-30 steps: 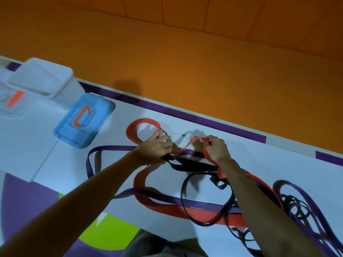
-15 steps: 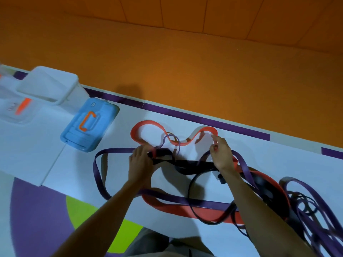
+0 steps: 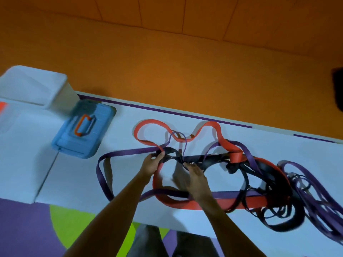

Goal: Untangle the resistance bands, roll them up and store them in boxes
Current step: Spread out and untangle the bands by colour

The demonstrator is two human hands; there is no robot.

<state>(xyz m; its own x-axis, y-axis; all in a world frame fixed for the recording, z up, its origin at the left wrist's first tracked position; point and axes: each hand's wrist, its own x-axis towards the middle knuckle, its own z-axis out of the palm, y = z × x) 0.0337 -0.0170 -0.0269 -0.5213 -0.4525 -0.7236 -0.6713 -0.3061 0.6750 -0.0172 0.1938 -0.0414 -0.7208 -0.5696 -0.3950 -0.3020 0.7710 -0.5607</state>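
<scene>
Though the tangled bands crowd the white table's right edge, bare room lies left, before the blue lid. Left hand grips the black band; right hand, blurred, grip untellable, has come in from the red band.

The white table runs slantwise across the room, with a thin purple stripe along its far edge. Beyond that edge lies a warm orange floor, meeting orange panels split by dark seams. Below the near edge the floor mat is purple with a lime-green patch. A dark shape sits at the far right.
</scene>
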